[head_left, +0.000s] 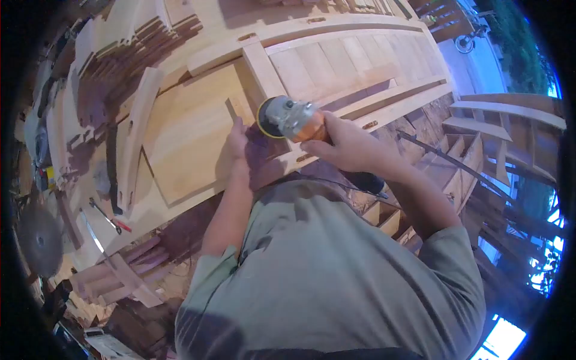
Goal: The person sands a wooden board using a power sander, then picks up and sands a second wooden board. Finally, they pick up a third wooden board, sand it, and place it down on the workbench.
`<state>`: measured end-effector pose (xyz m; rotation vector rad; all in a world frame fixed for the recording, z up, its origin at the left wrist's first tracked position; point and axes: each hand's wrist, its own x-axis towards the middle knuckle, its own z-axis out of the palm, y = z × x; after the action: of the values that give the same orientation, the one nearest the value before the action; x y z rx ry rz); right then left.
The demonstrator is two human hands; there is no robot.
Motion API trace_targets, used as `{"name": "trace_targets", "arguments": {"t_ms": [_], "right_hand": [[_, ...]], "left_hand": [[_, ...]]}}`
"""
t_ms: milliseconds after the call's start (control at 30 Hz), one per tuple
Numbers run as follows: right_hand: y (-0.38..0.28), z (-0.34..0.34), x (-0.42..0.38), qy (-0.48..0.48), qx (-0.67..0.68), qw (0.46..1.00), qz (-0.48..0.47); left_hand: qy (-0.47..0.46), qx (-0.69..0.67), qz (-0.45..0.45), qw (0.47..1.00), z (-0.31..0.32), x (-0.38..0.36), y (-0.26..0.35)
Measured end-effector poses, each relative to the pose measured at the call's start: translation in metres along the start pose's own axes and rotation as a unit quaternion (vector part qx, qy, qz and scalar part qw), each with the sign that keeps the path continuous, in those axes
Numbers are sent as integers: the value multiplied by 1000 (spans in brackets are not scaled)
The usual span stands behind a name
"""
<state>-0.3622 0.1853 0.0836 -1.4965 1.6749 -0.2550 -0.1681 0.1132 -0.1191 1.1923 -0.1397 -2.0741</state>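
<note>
My right hand [345, 141] is wrapped around the orange body of an angle grinder [297, 120], whose round disc with a yellow rim faces left. My left hand [238, 141] is curled at the lower end of a small wood piece [240, 108], left of the disc; its fingers are partly hidden. Under the hands lies a pale wooden door frame [264, 69] with slatted panels [336, 63] on its right part. A flat plywood-like panel [186, 138] lies to the left of my left hand.
Stacked, notched boards [135, 39] lie at the upper left. A loose wooden rail [138, 129] rests beside the panel, and red-handled pliers [111, 219] lie near the bench edge. A round saw blade [41, 240] is at the far left. Wooden frames [456, 162] stand at right.
</note>
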Motion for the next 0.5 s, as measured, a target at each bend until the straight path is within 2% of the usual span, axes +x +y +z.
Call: {"name": "trace_targets", "arguments": {"t_ms": [67,133,233,367,433,467,500], "right_hand": [[0,-1,0,5,-1,1000,14],[7,-6,-2,9,-2,1000,25],[25,-25,-8,30,35,998,44],[37,-51,-8,22,78,995,65],[48,-56,-9,45,79,994,64],[53,-61,-9,50,83,993,68],[56,-66,-8,42,84,992,89]], "left_hand": [[4,48,-2,999,1,5,-4],[21,-84,0,996,13,-9,-6],[-9,-106,-10,994,37,-33,4],[-8,-79,24,997,33,-11,1],[2,66,72,995,37,0,-3],[-2,72,69,995,46,-9,-1],[51,357,197,912,61,-28,3]]}}
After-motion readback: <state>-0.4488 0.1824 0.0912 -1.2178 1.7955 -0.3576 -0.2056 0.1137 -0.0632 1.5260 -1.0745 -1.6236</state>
